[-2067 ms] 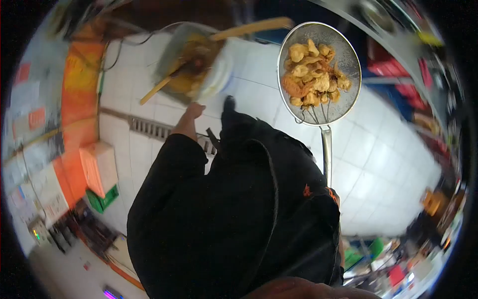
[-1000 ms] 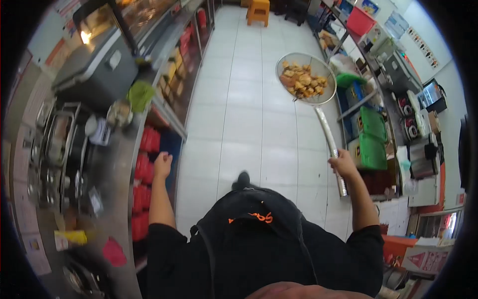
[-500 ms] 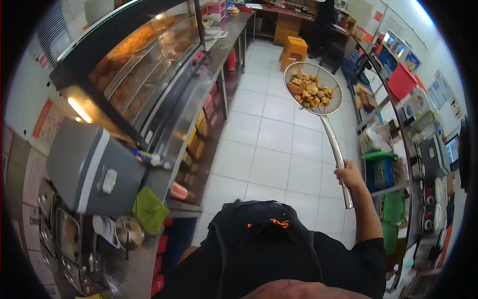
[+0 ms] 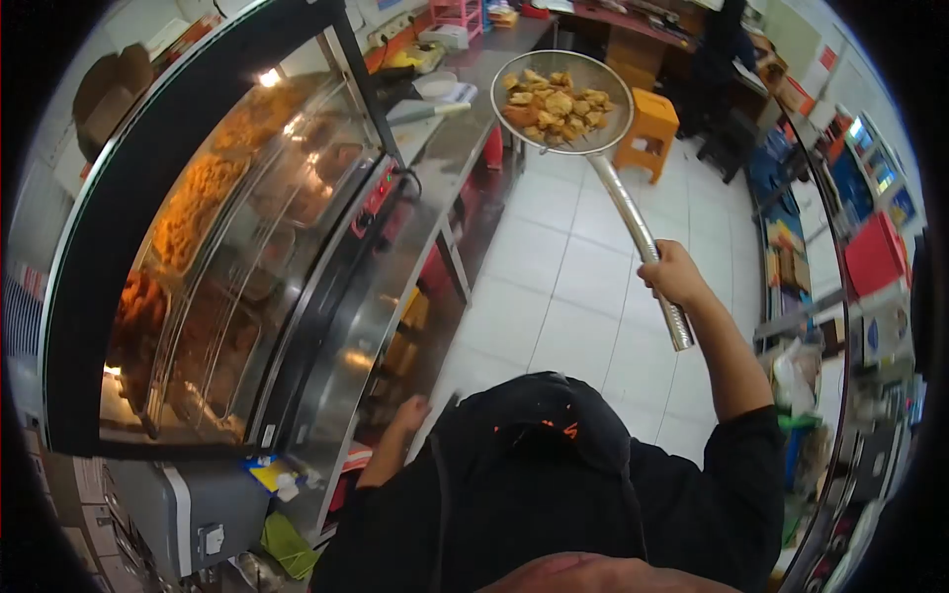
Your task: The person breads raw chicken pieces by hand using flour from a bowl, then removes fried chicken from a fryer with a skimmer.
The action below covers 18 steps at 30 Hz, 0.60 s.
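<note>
A round mesh strainer (image 4: 618, 84) with a long metal handle holds browned, chunky pieces of food (image 4: 559, 107). My right hand (image 4: 672, 272) is wrapped round the strainer's handle, with the basket raised ahead of me over the edge of the counter. Low beside the steel counter (image 4: 390, 296), my left hand (image 4: 412, 413) hangs near my body; it is small and blurred, and its fingers cannot be made out. On the left stands a lit glass display case (image 4: 316, 128) with trays of fried food.
A grey box (image 4: 222, 514) and a green cloth (image 4: 287, 546) are at the lower left. An orange stool (image 4: 647, 128) stands on the tiled floor (image 4: 583, 296), near a person in dark clothes (image 4: 722, 59). Shelves with a red container (image 4: 875, 255) line the right side.
The view has moved toward the display case, which now looks larger. The strainer in my right hand appears farther left and higher. My left hand has come into view.
</note>
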Available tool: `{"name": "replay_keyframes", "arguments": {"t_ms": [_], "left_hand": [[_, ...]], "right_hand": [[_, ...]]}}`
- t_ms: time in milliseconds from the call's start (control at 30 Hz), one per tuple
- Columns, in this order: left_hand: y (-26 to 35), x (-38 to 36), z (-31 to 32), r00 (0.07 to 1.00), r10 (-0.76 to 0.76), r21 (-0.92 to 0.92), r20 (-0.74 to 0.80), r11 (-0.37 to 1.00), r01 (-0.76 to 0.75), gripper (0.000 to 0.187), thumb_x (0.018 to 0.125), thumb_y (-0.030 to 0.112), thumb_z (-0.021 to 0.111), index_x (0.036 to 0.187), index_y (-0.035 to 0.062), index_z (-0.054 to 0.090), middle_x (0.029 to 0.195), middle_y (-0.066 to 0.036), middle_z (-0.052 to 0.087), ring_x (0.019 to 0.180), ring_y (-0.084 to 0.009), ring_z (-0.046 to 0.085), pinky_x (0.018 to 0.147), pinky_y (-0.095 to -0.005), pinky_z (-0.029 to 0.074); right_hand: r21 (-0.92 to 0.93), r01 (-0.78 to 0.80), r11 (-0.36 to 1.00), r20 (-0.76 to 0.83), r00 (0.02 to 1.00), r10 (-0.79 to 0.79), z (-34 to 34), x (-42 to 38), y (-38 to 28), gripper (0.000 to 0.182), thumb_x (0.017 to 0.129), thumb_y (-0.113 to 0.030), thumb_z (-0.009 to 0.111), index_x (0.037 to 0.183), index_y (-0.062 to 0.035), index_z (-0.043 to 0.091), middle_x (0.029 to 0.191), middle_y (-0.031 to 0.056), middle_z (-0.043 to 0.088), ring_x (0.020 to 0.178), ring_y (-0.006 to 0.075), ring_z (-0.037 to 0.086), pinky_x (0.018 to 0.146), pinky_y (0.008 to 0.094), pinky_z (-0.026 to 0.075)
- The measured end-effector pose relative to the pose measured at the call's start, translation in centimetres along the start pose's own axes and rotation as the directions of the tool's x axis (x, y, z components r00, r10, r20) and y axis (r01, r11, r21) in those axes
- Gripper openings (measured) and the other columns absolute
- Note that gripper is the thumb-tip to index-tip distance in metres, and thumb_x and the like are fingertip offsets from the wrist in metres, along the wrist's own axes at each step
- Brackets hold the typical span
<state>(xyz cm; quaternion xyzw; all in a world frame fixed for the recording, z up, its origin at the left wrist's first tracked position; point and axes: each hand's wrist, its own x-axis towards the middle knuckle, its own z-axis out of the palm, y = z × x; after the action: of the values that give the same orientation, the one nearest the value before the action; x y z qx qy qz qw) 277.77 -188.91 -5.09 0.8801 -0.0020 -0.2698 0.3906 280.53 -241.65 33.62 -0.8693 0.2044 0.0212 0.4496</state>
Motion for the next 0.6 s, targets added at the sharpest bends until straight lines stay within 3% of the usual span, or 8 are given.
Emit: {"name": "replay_keyframes", "arguments": {"t_ms": [33,67,167,333,400,433,600], "left_hand": [[-2.7,0.8,1.0,0.998,-0.061,0.027,-0.016,0.998,0.061,0.035,0.085,0.033,0.066,0.098,0.0011,0.065,0.097,-0.020,0.066,0.093,-0.0311,0.064,0.081,-0.0392,0.049],[-7.2,1.8,3.7,0.983,0.071,0.164,-0.168,0.986,-0.044,0.024,0.084,0.025,0.064,0.093,0.0021,0.065,0.087,-0.018,0.066,0.083,-0.0311,0.064,0.074,-0.0404,0.050],[0.9,6.3,3.2,0.976,0.028,0.103,-0.218,0.995,-0.006,0.024,0.084,0.024,0.064,0.092,0.0021,0.065,0.086,-0.018,0.066,0.082,-0.0312,0.064,0.074,-0.0405,0.050],[7.0,20.2,1.8,0.957,-0.004,0.015,-0.289,1.000,0.008,0.023,0.083,0.023,0.064,0.092,0.0022,0.065,0.085,-0.018,0.066,0.081,-0.0314,0.064,0.073,-0.0406,0.049],[8.9,25.2,-0.6,0.958,-0.001,0.004,-0.286,1.000,0.002,0.022,0.083,0.023,0.063,0.092,0.0023,0.065,0.085,-0.018,0.066,0.081,-0.0315,0.064,0.073,-0.0406,0.049],[10.2,26.9,-0.4,0.959,-0.018,-0.021,-0.284,1.000,0.012,0.022,0.083,0.022,0.063,0.092,0.0023,0.065,0.084,-0.018,0.066,0.080,-0.0316,0.064,0.072,-0.0406,0.049],[15.2,29.4,-0.1,0.949,-0.162,-0.131,-0.271,0.983,0.131,0.021,0.082,0.021,0.063,0.091,0.0024,0.065,0.083,-0.018,0.066,0.079,-0.0318,0.064,0.072,-0.0408,0.049]], "right_hand": [[-0.019,0.030,0.999,0.027,0.999,-0.029,-0.2,4.7,-0.9,0.012,0.070,-0.007,0.062,0.075,0.0018,0.055,0.061,0.0101,0.058,0.050,0.0181,0.057,0.048,0.0326,0.046],[-0.039,0.053,0.998,0.059,0.997,-0.051,-0.1,9.2,-1.8,0.013,0.069,-0.008,0.062,0.075,0.0024,0.056,0.061,0.0109,0.059,0.052,0.0190,0.058,0.049,0.0332,0.047],[-0.099,0.170,0.981,0.125,0.980,-0.157,1.0,22.5,-4.7,0.017,0.069,-0.010,0.063,0.077,0.0039,0.058,0.063,0.0122,0.061,0.054,0.0210,0.060,0.051,0.0350,0.049],[-0.173,0.248,0.953,0.179,0.960,-0.217,4.6,40.4,-12.6,0.023,0.067,-0.013,0.064,0.079,0.0068,0.062,0.066,0.0160,0.063,0.057,0.0246,0.063,0.059,0.0379,0.052],[-0.288,0.392,0.874,0.216,0.916,-0.339,6.9,48.2,-14.1,0.028,0.065,-0.015,0.065,0.082,0.0077,0.063,0.073,0.0209,0.065,0.065,0.0307,0.065,0.067,0.0391,0.052],[-0.379,0.422,0.824,0.205,0.906,-0.370,8.4,52.3,-14.5,0.033,0.064,-0.019,0.068,0.085,0.0071,0.063,0.081,0.0246,0.065,0.077,0.0367,0.065,0.074,0.0415,0.052],[-0.473,0.491,0.731,0.284,0.871,-0.401,13.8,65.4,-18.6,0.037,0.065,-0.021,0.069,0.091,0.0043,0.061,0.090,0.0262,0.063,0.089,0.0396,0.063,0.079,0.0448,0.050]]}}
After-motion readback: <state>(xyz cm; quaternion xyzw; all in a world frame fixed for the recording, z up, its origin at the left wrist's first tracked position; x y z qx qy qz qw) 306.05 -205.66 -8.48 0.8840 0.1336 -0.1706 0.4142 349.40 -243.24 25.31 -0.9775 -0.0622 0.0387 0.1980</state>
